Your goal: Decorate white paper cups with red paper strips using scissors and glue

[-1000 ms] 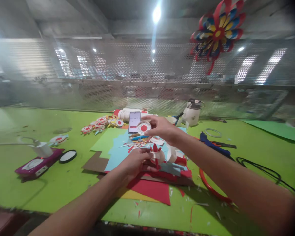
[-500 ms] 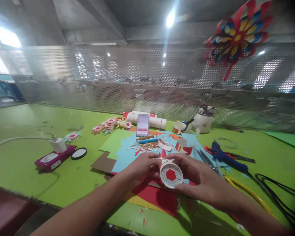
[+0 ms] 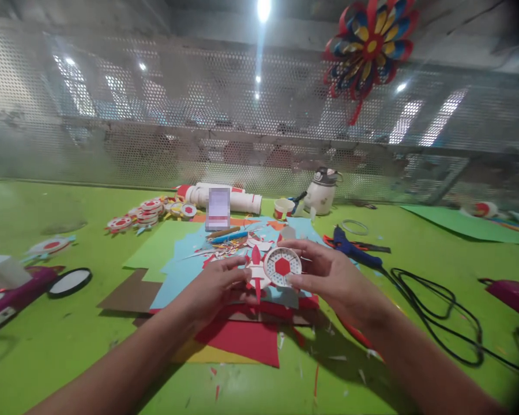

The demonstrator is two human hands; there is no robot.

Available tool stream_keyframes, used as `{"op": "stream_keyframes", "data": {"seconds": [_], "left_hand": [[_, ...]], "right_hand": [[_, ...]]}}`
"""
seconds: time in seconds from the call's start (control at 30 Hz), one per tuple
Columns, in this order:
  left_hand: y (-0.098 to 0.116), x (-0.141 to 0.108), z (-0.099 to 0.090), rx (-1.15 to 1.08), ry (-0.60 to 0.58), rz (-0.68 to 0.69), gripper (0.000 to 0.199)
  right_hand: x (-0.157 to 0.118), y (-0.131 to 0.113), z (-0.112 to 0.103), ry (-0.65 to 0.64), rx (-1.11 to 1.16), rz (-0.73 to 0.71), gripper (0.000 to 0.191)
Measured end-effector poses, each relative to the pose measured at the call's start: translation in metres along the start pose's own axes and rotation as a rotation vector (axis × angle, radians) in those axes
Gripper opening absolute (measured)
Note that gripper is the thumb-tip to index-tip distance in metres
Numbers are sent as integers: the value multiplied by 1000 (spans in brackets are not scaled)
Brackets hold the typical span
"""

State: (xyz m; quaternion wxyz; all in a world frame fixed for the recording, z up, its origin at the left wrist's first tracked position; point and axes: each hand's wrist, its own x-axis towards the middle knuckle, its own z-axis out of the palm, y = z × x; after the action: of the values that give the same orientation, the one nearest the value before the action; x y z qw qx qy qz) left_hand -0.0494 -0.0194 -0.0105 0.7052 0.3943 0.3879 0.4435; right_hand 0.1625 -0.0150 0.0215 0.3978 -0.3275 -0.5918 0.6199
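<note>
My left hand (image 3: 218, 285) pinches a small white paper piece with red pointed tips (image 3: 256, 275) between thumb and fingers. Just right of it, my right hand (image 3: 324, 274) grips a round white paper disc (image 3: 282, 267) by its right edge; the disc has a red hexagon in its middle and blue dots around it. Disc and pointed piece are side by side and seem to overlap slightly. Both are held above light blue paper sheets (image 3: 173, 279), where paper scraps (image 3: 231, 248) and a blue pen (image 3: 231, 240) lie.
Similar red and white paper pieces (image 3: 149, 213) are piled at the left back, near white rolls (image 3: 237, 200). A blue glue gun (image 3: 354, 248) with a black cable lies at the right. Behind stand a paper cup (image 3: 284, 209) and a white jug (image 3: 321, 193).
The view has swung to the right. The disc has moved off to the right side of the pointed piece, which now shows in my left hand.
</note>
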Motion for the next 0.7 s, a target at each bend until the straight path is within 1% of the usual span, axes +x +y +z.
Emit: {"op": "stream_keyframes", "data": {"seconds": [0.1, 0.2, 0.27, 0.33, 0.43, 0.53, 0.63, 0.7], "left_hand": [[2, -3, 4, -16, 18, -27, 27], [3, -5, 6, -29, 41, -47, 31], [3, -5, 6, -32, 47, -46, 31], [2, -6, 6, -33, 48, -24, 32], [0, -5, 4, -31, 64, -17, 36], [-1, -4, 3, -24, 63, -35, 38], [-2, -3, 3, -2, -5, -21, 35], [-2, -4, 3, 2, -42, -10, 33]], "right_hand": [[2, 3, 3, 31, -3, 26, 52], [5, 3, 4, 107, 15, -11, 58], [7, 0, 1, 160, 56, -58, 53], [7, -3, -3, 209, 105, -90, 43], [7, -4, -5, 273, 140, -87, 32], [7, 2, 0, 260, 122, -29, 32], [7, 10, 7, 206, 48, 24, 34], [7, 13, 11, 183, -34, 12, 33]]}}
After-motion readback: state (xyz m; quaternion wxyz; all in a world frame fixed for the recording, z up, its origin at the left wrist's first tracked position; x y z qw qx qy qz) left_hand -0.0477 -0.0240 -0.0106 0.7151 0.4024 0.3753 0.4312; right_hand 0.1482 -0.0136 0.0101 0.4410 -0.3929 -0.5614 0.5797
